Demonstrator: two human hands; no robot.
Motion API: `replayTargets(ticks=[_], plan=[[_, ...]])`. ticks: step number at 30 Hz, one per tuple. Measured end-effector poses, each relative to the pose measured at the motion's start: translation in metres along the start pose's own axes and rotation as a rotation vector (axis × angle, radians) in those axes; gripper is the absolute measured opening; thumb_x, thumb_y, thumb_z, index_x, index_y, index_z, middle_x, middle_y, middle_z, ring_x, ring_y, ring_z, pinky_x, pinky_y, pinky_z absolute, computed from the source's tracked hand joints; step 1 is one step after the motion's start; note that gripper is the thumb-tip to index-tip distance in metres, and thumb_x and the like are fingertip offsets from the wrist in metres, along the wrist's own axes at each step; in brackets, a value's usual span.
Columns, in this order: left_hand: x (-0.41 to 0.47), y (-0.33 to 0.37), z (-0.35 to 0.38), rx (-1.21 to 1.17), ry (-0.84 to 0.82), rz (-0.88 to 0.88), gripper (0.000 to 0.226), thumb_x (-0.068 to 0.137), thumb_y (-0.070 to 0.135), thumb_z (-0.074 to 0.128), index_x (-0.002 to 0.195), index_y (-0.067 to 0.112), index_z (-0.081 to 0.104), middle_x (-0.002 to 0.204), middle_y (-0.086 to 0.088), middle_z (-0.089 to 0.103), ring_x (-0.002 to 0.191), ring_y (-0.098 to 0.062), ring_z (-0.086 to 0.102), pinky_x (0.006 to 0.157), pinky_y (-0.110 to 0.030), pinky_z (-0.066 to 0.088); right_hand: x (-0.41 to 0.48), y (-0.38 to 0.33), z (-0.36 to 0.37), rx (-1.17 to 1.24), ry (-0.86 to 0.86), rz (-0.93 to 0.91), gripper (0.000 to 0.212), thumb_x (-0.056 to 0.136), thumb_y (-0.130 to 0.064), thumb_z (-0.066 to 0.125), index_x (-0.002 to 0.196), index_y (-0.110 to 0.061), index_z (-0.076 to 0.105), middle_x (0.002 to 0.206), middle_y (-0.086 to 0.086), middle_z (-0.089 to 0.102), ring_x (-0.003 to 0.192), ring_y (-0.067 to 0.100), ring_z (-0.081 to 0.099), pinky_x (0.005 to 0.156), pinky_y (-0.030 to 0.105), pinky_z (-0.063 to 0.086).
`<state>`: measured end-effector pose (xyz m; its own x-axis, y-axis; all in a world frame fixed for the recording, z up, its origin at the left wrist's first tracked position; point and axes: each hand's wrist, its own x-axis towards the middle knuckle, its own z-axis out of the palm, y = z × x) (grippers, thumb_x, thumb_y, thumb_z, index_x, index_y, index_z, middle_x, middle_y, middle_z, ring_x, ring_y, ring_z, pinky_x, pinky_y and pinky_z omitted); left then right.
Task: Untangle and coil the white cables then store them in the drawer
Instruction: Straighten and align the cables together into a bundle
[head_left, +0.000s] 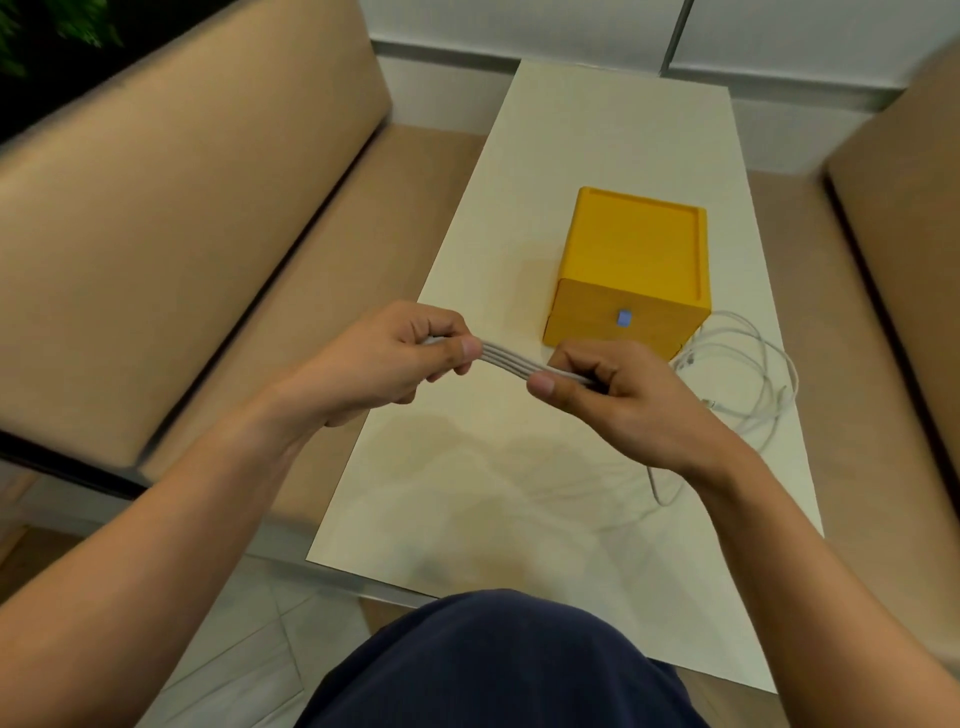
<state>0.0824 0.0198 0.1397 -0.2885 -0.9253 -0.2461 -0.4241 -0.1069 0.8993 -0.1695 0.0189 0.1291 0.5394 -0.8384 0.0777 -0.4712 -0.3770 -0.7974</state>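
A folded bundle of white cable (511, 362) stretches between my two hands above the table. My left hand (395, 358) pinches its left end between thumb and curled fingers. My right hand (608, 395) grips its right end. Behind my right hand a loose tangle of white cable (748, 364) lies on the table, trailing towards the near edge. The yellow drawer box (631, 270) stands just beyond my hands, its drawer front with a small blue knob (623, 318) closed.
The long cream table (519, 493) runs away from me between two tan benches, one on the left (182, 234) and one on the right (909, 234). My dark-clothed lap (493, 670) is at the bottom.
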Motion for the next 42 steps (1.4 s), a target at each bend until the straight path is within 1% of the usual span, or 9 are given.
replayTargets(ticks=[6,9,13,17,20,25,31,37,42], plan=[[0.004,0.002,0.005,0.271,0.121,0.029,0.031,0.101,0.040,0.060,0.077,0.021,0.065,0.063,0.005,0.043,0.054,-0.014,0.034,0.057,-0.033,0.032,-0.003,-0.007,-0.005,-0.160,0.007,-0.058,0.033,0.100,-0.036,0.063,0.075,-0.014,0.061,0.059,-0.001,0.048,0.055,0.016,0.043,0.051,0.031,0.031],[-0.001,0.005,0.001,0.076,-0.001,0.036,0.033,0.098,0.041,0.064,0.072,0.020,0.064,0.059,0.009,0.038,0.052,-0.012,0.028,0.049,-0.026,0.029,0.003,-0.004,-0.009,-0.093,0.123,0.039,0.029,0.100,-0.032,0.064,0.078,-0.014,0.066,0.056,-0.008,0.047,0.053,0.009,0.042,0.049,0.019,0.029],[-0.008,0.013,-0.005,-0.204,-0.113,0.052,0.028,0.091,0.032,0.065,0.068,0.016,0.064,0.060,0.004,0.038,0.051,-0.008,0.025,0.042,-0.016,0.022,0.006,-0.001,-0.011,-0.065,0.040,0.082,0.027,0.101,-0.035,0.061,0.088,-0.016,0.075,0.057,-0.009,0.051,0.053,0.006,0.044,0.050,0.017,0.030],[-0.003,0.009,-0.007,-0.193,-0.055,0.033,0.028,0.091,0.031,0.065,0.068,0.014,0.063,0.058,0.005,0.039,0.047,-0.005,0.027,0.041,-0.015,0.022,0.003,-0.007,-0.008,-0.125,-0.035,0.058,0.032,0.101,-0.040,0.058,0.079,-0.020,0.071,0.055,-0.007,0.050,0.052,0.008,0.043,0.050,0.021,0.030],[-0.001,0.004,-0.002,-0.093,-0.039,0.017,0.029,0.089,0.039,0.064,0.067,0.021,0.066,0.058,0.008,0.038,0.051,-0.012,0.024,0.044,-0.018,0.023,-0.004,-0.021,-0.010,-0.008,-0.064,0.020,0.036,0.102,-0.037,0.059,0.071,-0.018,0.064,0.056,-0.005,0.047,0.054,0.007,0.040,0.051,0.022,0.030],[-0.003,0.010,-0.004,-0.001,-0.066,0.076,0.031,0.090,0.045,0.060,0.070,0.022,0.064,0.057,0.013,0.034,0.051,-0.013,0.022,0.045,-0.019,0.025,0.007,-0.017,-0.011,0.335,0.159,0.094,0.040,0.096,-0.038,0.061,0.065,-0.012,0.062,0.059,0.004,0.041,0.055,0.015,0.033,0.053,0.033,0.023],[-0.005,0.012,-0.014,-0.186,-0.109,0.070,0.029,0.091,0.033,0.061,0.074,0.011,0.065,0.060,0.004,0.037,0.048,-0.006,0.027,0.043,-0.016,0.023,0.010,-0.007,-0.010,0.111,0.101,0.119,0.040,0.102,-0.037,0.060,0.069,-0.014,0.064,0.053,-0.011,0.045,0.051,0.007,0.035,0.054,0.024,0.028],[-0.001,0.011,0.002,0.314,0.017,0.114,0.032,0.103,0.037,0.057,0.075,0.022,0.064,0.059,0.007,0.041,0.049,-0.008,0.033,0.046,-0.020,0.031,0.000,-0.027,-0.020,-0.013,-0.023,-0.048,0.036,0.101,-0.033,0.061,0.071,-0.013,0.065,0.056,-0.003,0.047,0.053,0.007,0.041,0.051,0.015,0.028],[-0.005,0.016,-0.011,-0.032,-0.139,0.138,0.030,0.097,0.040,0.061,0.076,0.018,0.066,0.059,0.012,0.039,0.054,-0.016,0.025,0.044,-0.020,0.026,0.006,-0.011,-0.028,0.091,0.076,0.041,0.036,0.095,-0.043,0.061,0.067,-0.021,0.065,0.061,0.008,0.050,0.057,0.020,0.040,0.055,0.034,0.029]])
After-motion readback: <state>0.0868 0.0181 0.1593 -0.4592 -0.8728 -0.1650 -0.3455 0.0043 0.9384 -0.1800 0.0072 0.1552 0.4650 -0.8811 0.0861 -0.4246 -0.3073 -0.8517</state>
